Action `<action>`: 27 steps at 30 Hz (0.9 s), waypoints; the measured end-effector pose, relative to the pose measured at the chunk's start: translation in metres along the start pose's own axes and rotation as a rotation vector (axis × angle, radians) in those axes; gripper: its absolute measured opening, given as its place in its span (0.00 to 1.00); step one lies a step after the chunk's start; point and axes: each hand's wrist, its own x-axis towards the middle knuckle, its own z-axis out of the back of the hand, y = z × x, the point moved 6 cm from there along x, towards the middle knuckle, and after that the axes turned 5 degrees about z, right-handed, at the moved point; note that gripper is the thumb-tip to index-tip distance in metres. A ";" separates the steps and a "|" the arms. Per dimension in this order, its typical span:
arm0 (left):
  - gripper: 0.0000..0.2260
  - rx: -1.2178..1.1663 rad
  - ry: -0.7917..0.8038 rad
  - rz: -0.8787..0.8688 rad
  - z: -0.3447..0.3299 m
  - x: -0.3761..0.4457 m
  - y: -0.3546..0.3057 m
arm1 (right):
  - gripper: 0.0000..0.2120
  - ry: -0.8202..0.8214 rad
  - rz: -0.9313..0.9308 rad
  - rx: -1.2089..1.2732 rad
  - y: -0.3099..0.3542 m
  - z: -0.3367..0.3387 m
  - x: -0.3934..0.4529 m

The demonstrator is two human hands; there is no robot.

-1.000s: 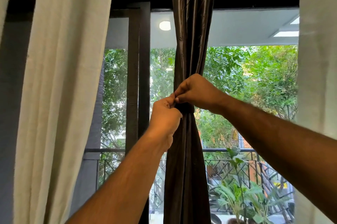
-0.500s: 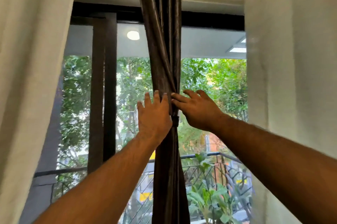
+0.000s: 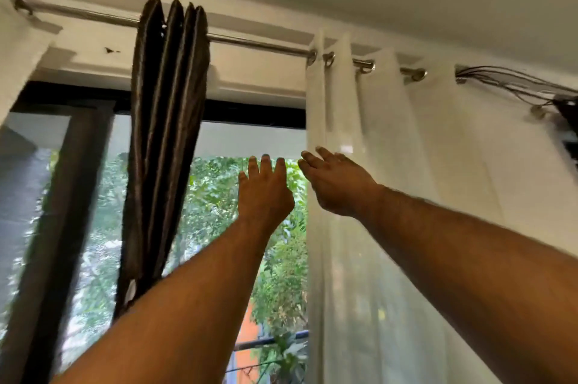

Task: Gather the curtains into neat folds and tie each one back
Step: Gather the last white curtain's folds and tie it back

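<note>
Both hands (image 3: pixel 266 192) seemingly empty beside white curtain (image 3: pixel 406 196).

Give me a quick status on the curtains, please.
Both hands open, left hand, right hand, reaching for white curtain. Brown curtain gathered. Nothing in the way.

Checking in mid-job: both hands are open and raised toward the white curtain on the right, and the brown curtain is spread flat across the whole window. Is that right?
Not quite. The head view shows the brown curtain bunched into tight folds on the rod, leaving most of the window uncovered. The rest holds: the left hand and right hand are open and raised toward the white curtain.
</note>
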 end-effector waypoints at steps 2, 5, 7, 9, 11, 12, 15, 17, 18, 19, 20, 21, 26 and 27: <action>0.30 -0.004 -0.024 -0.021 0.001 0.010 -0.042 | 0.29 0.027 -0.037 0.003 -0.033 -0.003 -0.012; 0.29 0.005 -0.024 -0.045 -0.008 0.018 -0.086 | 0.29 0.053 -0.078 -0.008 -0.072 -0.017 -0.027; 0.28 0.000 -0.014 -0.056 -0.020 0.024 -0.107 | 0.28 0.068 -0.102 -0.004 -0.094 -0.032 -0.035; 0.27 -0.065 0.001 -0.055 -0.035 0.036 -0.123 | 0.28 0.065 -0.120 0.001 -0.112 -0.046 -0.039; 0.28 -0.186 0.047 0.008 -0.055 0.050 -0.129 | 0.29 0.055 -0.140 0.002 -0.129 -0.064 -0.039; 0.28 -0.226 0.067 0.038 -0.064 0.060 -0.130 | 0.30 0.054 -0.152 0.000 -0.137 -0.072 -0.037; 0.29 -0.255 0.065 0.085 -0.088 0.092 -0.129 | 0.31 0.039 -0.181 -0.020 -0.161 -0.102 -0.030; 0.28 -0.278 0.052 0.082 -0.095 0.112 -0.126 | 0.29 0.041 -0.194 -0.005 -0.172 -0.117 -0.021; 0.28 -0.310 0.047 0.076 -0.101 0.121 -0.126 | 0.28 0.043 -0.208 0.017 -0.176 -0.128 -0.016; 0.29 -0.348 0.038 0.066 -0.110 0.132 -0.127 | 0.27 0.048 -0.226 0.050 -0.182 -0.141 -0.006; 0.29 -0.381 0.028 0.055 -0.117 0.142 -0.128 | 0.26 0.055 -0.247 0.101 -0.188 -0.153 0.001; 0.29 -0.397 0.013 0.047 -0.127 0.154 -0.129 | 0.26 0.058 -0.271 0.164 -0.194 -0.167 0.012; 0.26 -0.377 -0.017 0.037 -0.165 0.187 -0.135 | 0.30 -0.088 -0.333 0.539 -0.204 -0.220 0.058; 0.23 -0.402 -0.057 0.034 -0.168 0.192 -0.137 | 0.29 -0.140 -0.325 0.591 -0.204 -0.225 0.068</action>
